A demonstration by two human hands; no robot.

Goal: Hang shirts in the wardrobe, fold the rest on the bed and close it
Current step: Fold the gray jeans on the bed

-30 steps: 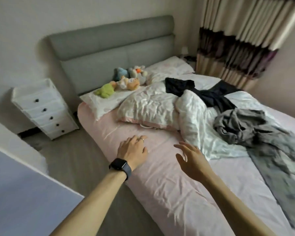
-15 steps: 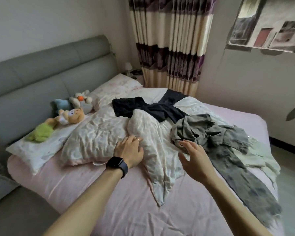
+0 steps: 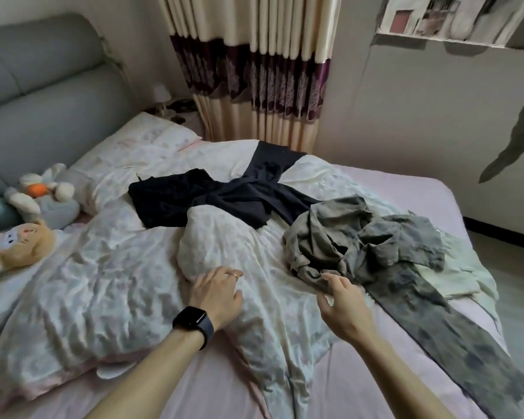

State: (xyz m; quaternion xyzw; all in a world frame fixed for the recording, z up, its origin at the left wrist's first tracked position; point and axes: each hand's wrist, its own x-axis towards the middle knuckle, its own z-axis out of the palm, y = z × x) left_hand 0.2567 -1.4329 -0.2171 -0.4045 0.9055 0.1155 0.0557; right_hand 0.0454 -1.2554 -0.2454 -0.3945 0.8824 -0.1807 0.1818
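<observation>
1. The grey shirt [image 3: 345, 243] is lying crumpled on the bed [image 3: 360, 373], directly ahead of the right hand [image 3: 342, 306]. Its near hem is sitting at the fingertips; contact cannot be confirmed.
2. The heap is spreading away from the grip and to its right, showing no clear long axis.
3. The right hand is hovering with its fingers spread wide, holding nothing. It is the nearer hand, so the pickup is probably falling to it.
4. The left hand [image 3: 217, 293] is resting loosely on the duvet [image 3: 103, 282], holding nothing, well to the left of the shirt.
5. The grey trousers [image 3: 454, 322] are running diagonally past the right of the grip, their top touching the shirt.
6. The black garment [image 3: 224, 201] is lying beyond both hands.
</observation>
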